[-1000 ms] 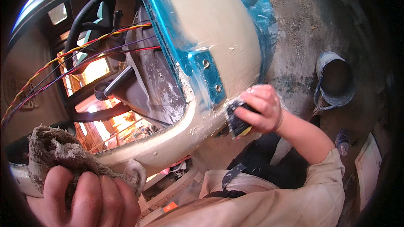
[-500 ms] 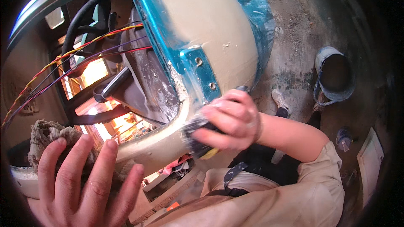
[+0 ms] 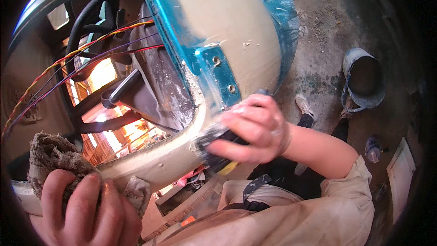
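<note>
My left hand (image 3: 88, 212) is closed round a crumpled grey-brown rag (image 3: 57, 157), which bulges beyond the fingertips and rests by the edge of the vehicle's window opening. My right hand (image 3: 257, 130) grips a black sanding block (image 3: 210, 148) with a yellow part underneath. The block is pressed to the beige-coated corner below the opening. Fingers hide much of it. Beside it, the vehicle body (image 3: 227, 16) is turquoise, partly covered with smooth beige filler. A bare turquoise strip (image 3: 218, 75) with two bolt holes sits just above my right hand.
Red, yellow and purple wires (image 3: 91, 51) hang across the window opening. Inside is a black steering wheel (image 3: 75, 32). A bucket (image 3: 348, 73) stands on the dirty floor at right, near a bottle (image 3: 373, 149) and a pale panel (image 3: 400, 173).
My left fingers, stretched out before, have curled in round the rag, and a fold of it now shows beside them. My right hand stays at nearly the same spot with the block.
</note>
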The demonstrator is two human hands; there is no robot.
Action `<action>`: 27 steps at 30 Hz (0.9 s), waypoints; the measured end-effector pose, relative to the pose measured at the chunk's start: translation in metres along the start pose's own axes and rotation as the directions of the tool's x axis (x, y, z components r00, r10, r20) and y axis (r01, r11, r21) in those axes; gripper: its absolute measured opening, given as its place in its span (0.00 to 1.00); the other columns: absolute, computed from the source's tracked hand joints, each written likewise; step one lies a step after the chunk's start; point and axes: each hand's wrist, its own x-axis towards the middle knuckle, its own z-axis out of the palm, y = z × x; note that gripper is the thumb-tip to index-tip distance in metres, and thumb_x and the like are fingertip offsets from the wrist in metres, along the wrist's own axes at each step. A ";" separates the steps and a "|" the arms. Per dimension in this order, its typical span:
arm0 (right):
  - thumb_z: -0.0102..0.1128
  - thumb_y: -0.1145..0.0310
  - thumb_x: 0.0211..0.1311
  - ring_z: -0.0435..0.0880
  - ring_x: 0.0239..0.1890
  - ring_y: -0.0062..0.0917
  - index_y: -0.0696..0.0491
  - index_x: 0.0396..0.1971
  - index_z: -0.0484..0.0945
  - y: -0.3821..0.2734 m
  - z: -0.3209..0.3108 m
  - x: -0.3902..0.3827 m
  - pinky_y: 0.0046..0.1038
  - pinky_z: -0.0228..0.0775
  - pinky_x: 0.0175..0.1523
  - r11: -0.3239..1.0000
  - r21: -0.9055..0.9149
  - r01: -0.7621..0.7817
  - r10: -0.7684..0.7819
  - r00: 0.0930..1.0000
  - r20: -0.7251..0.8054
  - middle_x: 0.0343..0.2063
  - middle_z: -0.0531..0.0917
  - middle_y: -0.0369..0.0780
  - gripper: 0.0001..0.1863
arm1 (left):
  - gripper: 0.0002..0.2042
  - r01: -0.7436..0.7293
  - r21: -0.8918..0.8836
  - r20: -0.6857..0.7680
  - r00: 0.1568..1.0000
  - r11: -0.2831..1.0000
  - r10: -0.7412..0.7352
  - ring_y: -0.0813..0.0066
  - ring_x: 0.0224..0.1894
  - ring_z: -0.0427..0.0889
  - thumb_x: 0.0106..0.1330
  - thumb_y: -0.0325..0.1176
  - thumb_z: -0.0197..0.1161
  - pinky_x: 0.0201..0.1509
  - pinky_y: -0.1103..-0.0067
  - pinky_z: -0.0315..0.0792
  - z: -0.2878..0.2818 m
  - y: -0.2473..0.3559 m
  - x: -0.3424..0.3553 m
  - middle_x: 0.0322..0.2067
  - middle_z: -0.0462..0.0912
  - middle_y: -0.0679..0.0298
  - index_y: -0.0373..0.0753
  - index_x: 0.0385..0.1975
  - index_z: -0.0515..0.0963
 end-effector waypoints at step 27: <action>0.74 0.58 0.60 0.79 0.50 0.26 0.34 0.52 0.84 0.045 -0.019 -0.071 0.36 0.74 0.53 0.993 -0.087 -0.074 0.073 0.997 -0.017 0.48 0.79 0.33 0.19 | 0.05 -0.034 0.058 -0.070 0.997 0.998 0.038 0.64 0.43 0.86 0.70 0.29 0.64 0.51 0.64 0.82 -0.001 -0.001 0.002 0.36 0.83 0.60 0.39 0.32 0.82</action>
